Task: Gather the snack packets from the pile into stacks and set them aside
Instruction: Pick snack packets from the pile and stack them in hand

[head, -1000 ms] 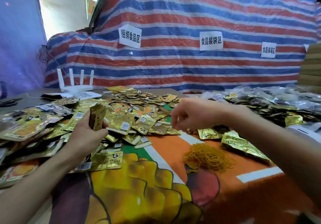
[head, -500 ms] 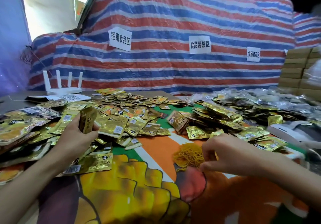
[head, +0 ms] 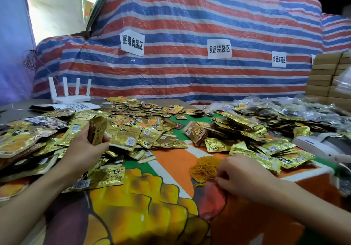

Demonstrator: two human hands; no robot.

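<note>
Recorded a heap of yellow rubber bands [head: 204, 167] on a printed orange, green and yellow cloth [head: 171, 158] covering the tabletop [head: 19, 110]. Found the right hand [head: 245, 176] at the near right edge of the heap, fingers curled, fingertips touching the bands; cannot tell whether a band is pinched. Found the left hand [head: 85, 147] well left of the heap, apart from the right hand, clamped round a small stack of gold packets [head: 97, 131] held upright above the pile. Noted the loose pile of gold snack packets [head: 133, 128] left of and beyond the heap, spread flat and overlapping, with one packet [head: 107, 176] lying label up nearest the left forearm. Noted gathered stacks [head: 247, 130] beyond and right of the heap, lying in an overlapping mound, with one bundle [head: 195, 132] tilted on edge just beyond the heap. Logged clear bags of packets [head: 303, 109] far right of the heap, a white router [head: 69, 95] with four antennas far left beyond the pile, a red, white and blue striped tarpaulin [head: 190, 77] behind everything bearing white paper signs [head: 132, 42], and stacked cardboard boxes [head: 322, 73] at the far right edge. Noted a white device [head: 321, 144] right of the heap; type not discernible.
</note>
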